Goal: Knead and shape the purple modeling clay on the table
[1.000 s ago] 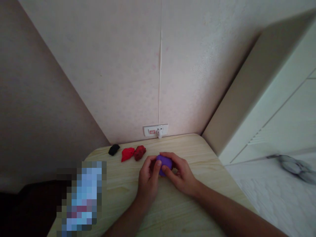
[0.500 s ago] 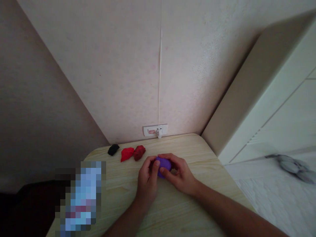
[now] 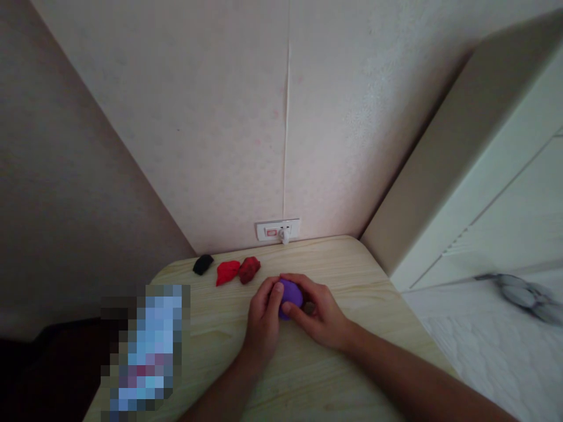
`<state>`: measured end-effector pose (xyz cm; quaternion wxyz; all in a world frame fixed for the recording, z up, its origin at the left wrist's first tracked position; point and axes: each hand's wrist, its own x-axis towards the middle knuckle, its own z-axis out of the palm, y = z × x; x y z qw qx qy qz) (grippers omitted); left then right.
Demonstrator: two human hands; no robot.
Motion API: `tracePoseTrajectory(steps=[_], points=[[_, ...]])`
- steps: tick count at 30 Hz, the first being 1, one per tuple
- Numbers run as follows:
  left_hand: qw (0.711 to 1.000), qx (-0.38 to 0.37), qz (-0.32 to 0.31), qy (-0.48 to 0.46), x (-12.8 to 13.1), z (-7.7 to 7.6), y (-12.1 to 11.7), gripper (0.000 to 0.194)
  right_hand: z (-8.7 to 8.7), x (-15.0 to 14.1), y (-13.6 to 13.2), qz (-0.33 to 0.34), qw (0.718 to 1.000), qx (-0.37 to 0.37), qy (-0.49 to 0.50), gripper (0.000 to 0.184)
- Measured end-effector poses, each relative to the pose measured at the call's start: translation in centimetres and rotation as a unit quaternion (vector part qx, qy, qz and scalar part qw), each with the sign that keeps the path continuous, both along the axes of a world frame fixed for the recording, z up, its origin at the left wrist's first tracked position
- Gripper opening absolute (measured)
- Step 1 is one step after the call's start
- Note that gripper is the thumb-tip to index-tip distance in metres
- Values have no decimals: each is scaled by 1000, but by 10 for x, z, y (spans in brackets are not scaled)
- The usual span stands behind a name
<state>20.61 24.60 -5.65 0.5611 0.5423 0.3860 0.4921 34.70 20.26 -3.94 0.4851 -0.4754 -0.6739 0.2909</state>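
Between both hands is a smooth, rounded purple lump of modelling clay (image 3: 291,293), held just over the table. My left hand (image 3: 264,310) closes on its left side, with the thumb on the near face. From the right, my right hand (image 3: 319,310) curls round it, fingers over the far edge and thumb pressed to the front. The fingertips behind the lump are hidden. Beyond my left hand lie a dark red lump (image 3: 249,270) and a bright red flattened piece (image 3: 227,272), almost touching. Further left sits a small black lump (image 3: 203,264).
The pale wood-grain table (image 3: 325,381) meets the wall at the back. A wall socket (image 3: 277,230) with a plug is just above its edge. A pixelated bluish object (image 3: 152,346) lies at left. At right stand a white cabinet (image 3: 475,176) and glasses (image 3: 519,291) on a quilted surface.
Between my hands the purple modelling clay has turned and shifted slightly left, now showing a more upright oval. Both hands stay closed on it in nearly the same place.
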Motion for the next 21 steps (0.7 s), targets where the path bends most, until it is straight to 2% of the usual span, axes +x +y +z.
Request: tracePoseTrajectory(steps=[3, 7, 15, 18, 21], points=[[1000, 2, -22, -6, -1, -1, 1, 24, -1, 0, -2, 4, 1000, -28, -6, 48], [999, 0, -49, -7, -2, -1, 2, 23, -1, 0, -1, 18, 999, -28, -1, 38], [998, -21, -33, -49, -1, 1, 3, 23, -4, -1, -2, -27, 999, -17, 17, 32], [999, -25, -30, -29, -1, 0, 4, 26, -6, 0, -2, -48, 998, -24, 25, 40], [999, -20, -28, -27, -2, -1, 4, 28, -6, 1, 0, -40, 998, -43, 23, 48]])
